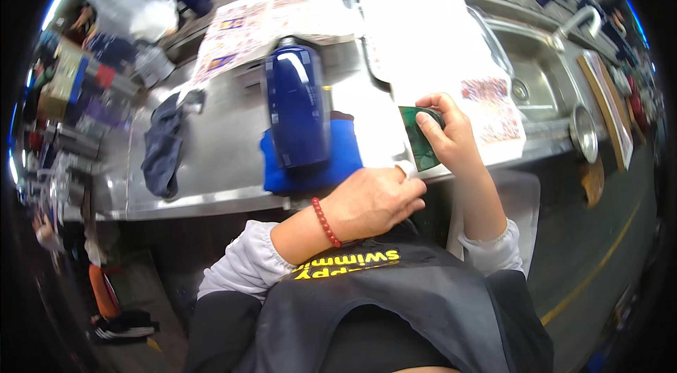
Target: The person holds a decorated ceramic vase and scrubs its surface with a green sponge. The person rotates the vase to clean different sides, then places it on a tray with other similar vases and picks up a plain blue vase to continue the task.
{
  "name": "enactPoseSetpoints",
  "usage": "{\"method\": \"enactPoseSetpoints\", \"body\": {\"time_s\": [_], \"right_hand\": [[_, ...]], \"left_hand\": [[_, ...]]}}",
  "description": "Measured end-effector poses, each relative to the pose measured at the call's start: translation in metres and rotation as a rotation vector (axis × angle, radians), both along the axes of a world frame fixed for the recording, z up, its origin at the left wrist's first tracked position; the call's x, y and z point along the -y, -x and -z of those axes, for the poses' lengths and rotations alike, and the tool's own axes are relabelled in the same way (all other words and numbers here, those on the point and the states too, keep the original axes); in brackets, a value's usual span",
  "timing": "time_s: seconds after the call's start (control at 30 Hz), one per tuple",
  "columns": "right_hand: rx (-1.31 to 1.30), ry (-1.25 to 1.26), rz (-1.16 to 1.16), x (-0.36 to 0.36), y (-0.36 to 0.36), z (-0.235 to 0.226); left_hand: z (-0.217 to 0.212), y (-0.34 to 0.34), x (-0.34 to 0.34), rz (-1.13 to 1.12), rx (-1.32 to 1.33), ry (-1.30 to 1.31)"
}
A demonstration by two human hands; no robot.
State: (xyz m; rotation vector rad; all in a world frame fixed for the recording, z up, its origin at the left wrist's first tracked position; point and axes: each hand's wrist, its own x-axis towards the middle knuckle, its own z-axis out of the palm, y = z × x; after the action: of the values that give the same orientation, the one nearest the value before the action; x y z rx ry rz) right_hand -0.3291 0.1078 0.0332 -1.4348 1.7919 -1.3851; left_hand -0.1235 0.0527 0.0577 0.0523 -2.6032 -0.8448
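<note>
My right hand (pixel 451 135) pinches a dark green, glossy sheet (pixel 421 139) by its right edge, thumb on top. To the left and nearer my body, my left hand (pixel 377 202) is closed with its fingers curled. A small white bit (pixel 405 169) shows by its thumb and index side; whether the fingers grip anything is hidden. Left of both hands, a glossy navy-blue bottle-shaped vessel (pixel 297 108) rests on a folded bright blue cloth (pixel 345 147). Neither hand touches it. A printed white paper (pixel 493 119) lies under and beyond the right hand.
The steel worktop (pixel 218 140) carries a dark grey cloth (pixel 164 147) at left. A sink (pixel 539 77) with a white faucet (pixel 582 22) is at right, a round metal bowl (pixel 583 133) by its edge. Several navy vessels line the back. A clear plastic bag (pixel 123 3) stands far left.
</note>
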Motion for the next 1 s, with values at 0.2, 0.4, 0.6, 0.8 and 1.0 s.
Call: {"method": "enactPoseSetpoints", "body": {"time_s": [0.2,0.4,0.6,0.8,1.0], "right_hand": [[-0.736,0.236,0.047,0.033,-0.039,-0.015],[-0.630,-0.055,-0.001,-0.025,-0.087,-0.013],[-0.618,-0.202,0.095,-0.033,-0.125,0.011],[-0.769,-0.139,0.283,-0.026,-0.133,0.034],[-0.761,-0.094,0.310,-0.026,-0.136,0.044]], "left_hand": [[-0.008,-0.110,0.026,-0.042,-0.200,-0.369],[0.013,-0.218,0.077,-0.346,-0.224,-0.519],[0.057,-0.308,0.170,-1.342,0.190,0.439],[0.090,-0.374,0.220,-1.476,0.521,0.171],[0.058,-0.353,0.199,-1.453,0.601,0.660]]}}
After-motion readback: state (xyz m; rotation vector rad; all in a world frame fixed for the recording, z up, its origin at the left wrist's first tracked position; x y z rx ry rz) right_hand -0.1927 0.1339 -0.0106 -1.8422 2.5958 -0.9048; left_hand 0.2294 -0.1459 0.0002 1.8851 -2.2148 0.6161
